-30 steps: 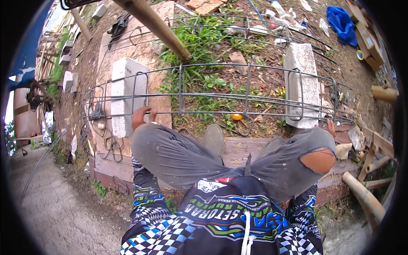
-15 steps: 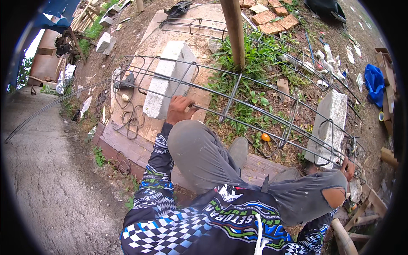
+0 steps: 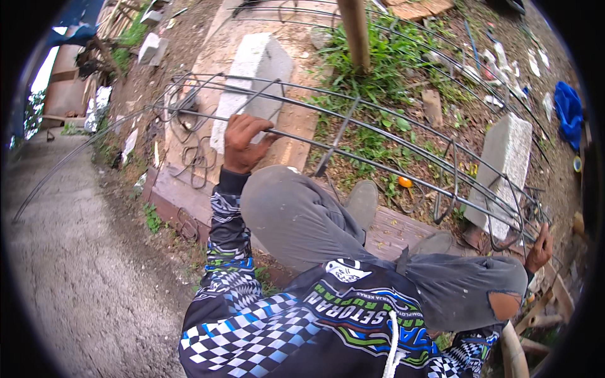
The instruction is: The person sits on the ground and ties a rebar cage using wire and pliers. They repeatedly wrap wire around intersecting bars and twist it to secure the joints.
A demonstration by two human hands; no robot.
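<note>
A long cage of steel reinforcing bars (image 3: 378, 160) with bent square stirrups stretches across in front of me. It lies over two pale concrete blocks, the left block (image 3: 255, 69) and the right block (image 3: 510, 154). My left hand (image 3: 244, 142) is closed round the near bar beside the left block. At the cage's right end, my right hand (image 3: 540, 249) is closed on the bar ends beyond the right block. Its fingertips are partly hidden. One stirrup (image 3: 339, 138) slants down from the cage between the blocks, above the grass.
A wooden post (image 3: 355, 38) stands upright behind the cage, and a second bar cage (image 3: 435, 53) lies farther back. Loose wire stirrups (image 3: 198, 167) lie on the board at left. Bamboo pieces (image 3: 513, 349) are low at right; a concrete path (image 3: 75, 271) runs along the left.
The cage has tipped, its near bar and stirrups shifting in my hands. My left hand has moved a little left along with the bar. The whole view has shifted slightly.
</note>
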